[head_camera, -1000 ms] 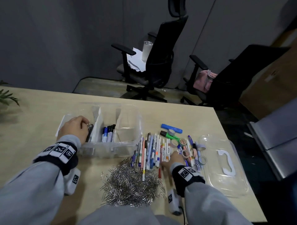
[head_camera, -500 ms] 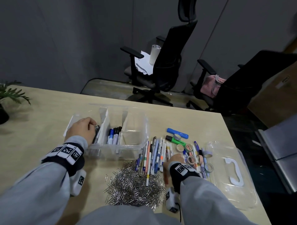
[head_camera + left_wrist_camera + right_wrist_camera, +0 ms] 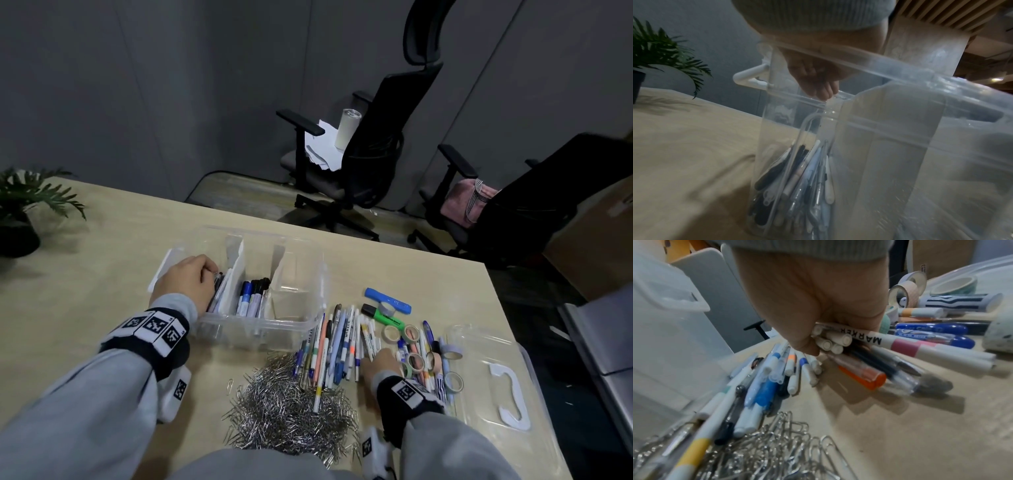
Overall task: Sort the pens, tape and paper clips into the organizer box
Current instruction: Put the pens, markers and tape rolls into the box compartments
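Observation:
A clear organizer box [image 3: 301,318] stands on the table. Pens [image 3: 797,175] fill its left compartment and markers [image 3: 251,296] stand in the middle one. My left hand [image 3: 186,281] hangs over the left compartment with curled fingers [image 3: 823,91]; what they pinch is unclear. Loose pens [image 3: 334,346] lie to the right of the box. My right hand [image 3: 380,363] grips a bundle of pens and markers [image 3: 838,340] low over the table. A heap of paper clips [image 3: 291,407] lies in front. Tape rolls [image 3: 416,361] sit right of the hand.
The clear lid [image 3: 496,387] with a white handle lies at the table's right edge. A blue marker [image 3: 387,299] and a green highlighter [image 3: 382,315] lie behind the pens. A potted plant [image 3: 20,212] stands far left. Office chairs [image 3: 370,154] are beyond the table.
The head view has tilted, so everything sits lower in the frame. Both hands stay where they were, the left over the left compartment and the right at the loose pens.

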Tool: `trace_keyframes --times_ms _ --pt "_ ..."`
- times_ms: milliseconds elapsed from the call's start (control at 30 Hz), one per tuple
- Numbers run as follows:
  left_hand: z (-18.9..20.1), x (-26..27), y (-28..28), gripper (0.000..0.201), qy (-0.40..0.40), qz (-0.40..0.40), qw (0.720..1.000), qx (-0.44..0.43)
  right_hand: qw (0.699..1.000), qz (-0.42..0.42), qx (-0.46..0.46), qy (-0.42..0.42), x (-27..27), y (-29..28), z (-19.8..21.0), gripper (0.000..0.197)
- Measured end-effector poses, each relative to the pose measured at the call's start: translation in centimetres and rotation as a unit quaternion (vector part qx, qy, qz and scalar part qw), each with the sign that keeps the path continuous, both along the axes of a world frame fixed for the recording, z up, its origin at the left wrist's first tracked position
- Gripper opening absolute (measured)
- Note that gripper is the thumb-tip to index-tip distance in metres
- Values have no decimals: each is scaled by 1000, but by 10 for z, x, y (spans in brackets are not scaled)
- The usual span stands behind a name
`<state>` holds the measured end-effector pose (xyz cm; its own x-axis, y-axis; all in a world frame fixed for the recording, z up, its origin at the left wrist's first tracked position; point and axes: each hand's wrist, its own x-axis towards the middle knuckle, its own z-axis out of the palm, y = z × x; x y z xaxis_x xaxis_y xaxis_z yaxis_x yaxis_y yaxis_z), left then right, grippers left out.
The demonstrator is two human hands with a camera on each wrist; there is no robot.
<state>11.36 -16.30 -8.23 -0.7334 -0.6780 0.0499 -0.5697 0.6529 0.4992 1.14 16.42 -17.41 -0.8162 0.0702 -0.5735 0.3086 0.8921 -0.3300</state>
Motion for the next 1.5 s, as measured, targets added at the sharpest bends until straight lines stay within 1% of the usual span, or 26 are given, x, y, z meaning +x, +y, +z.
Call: trace_keyframes --times_ms 100,200,267,300,367,433,500,533,600,633,667,700,767,800,867,933,967,1000,1033,1067,1100,1200,1267,1333,1433,1500 --pt "0 1 0 22 -5 -3 1000 -6 999 -18 -39 7 7 7 5 27" --pt "-3 1 -3 23 -21 -11 1000 1 991 -51 -123 27 8 8 22 36" --pt "-1 -5 -7 22 -44 -21 998 27 978 -77 -185 52 3 6 39 37" --pt "0 -8 -8 22 -42 -19 997 54 975 -70 -199 69 0 4 47 36" --pt "8 -16 -3 21 4 -8 992 126 968 -49 -228 92 -2 -4 63 29" --pt "19 -23 11 19 62 -18 981 185 961 -31 -244 122 -2 -16 77 30" --pt "32 -29 29 17 95 -81 957 263 954 3 -265 142 4 -34 95 27" --pt "39 -31 41 17 101 -123 939 304 946 23 -297 128 11 -45 109 24" --pt "56 -33 66 24 82 -190 909 361 928 66 -352 100 23 -73 133 23" --pt "64 -34 78 30 66 -204 898 384 924 93 -355 101 28 -90 141 24" --pt "67 -37 87 35 65 -201 885 414 923 122 -349 106 33 -106 148 25" --pt "69 -38 93 38 72 -182 871 450 924 148 -334 115 37 -123 151 27" --pt "64 -38 91 40 109 -111 840 520 932 198 -271 138 44 -152 155 33" --pt "58 -38 84 45 127 -68 831 537 930 240 -230 158 47 -163 157 36" --pt "50 -33 67 54 137 -15 837 530 916 306 -181 184 54 -176 160 39" --pt "42 -28 54 54 130 11 853 506 916 315 -191 158 59 -184 154 42" --pt "44 -24 51 52 131 18 860 492 919 308 -206 138 61 -187 151 45" --pt "42 -23 46 45 136 34 866 481 920 301 -223 118 64 -189 148 50" --pt "45 -20 43 34 144 52 868 472 918 299 -237 105 66 -192 143 55" --pt "44 -20 39 25 157 72 863 474 916 303 -246 96 68 -195 139 59" --pt "42 -22 33 23 179 84 852 484 913 309 -251 91 70 -196 136 58" --pt "46 -22 16 24 282 102 792 532 905 330 -258 70 71 -190 130 37" --pt "49 -22 1 25 335 124 775 521 905 323 -271 55 65 -180 125 31" --pt "51 -21 -10 24 339 141 783 501 913 295 -278 50 57 -169 120 31" --pt "40 -23 -16 22 304 136 805 490 925 232 -295 59 43 -158 111 37" --pt "29 -27 -12 21 292 118 834 453 926 194 -318 63 36 -154 109 38"
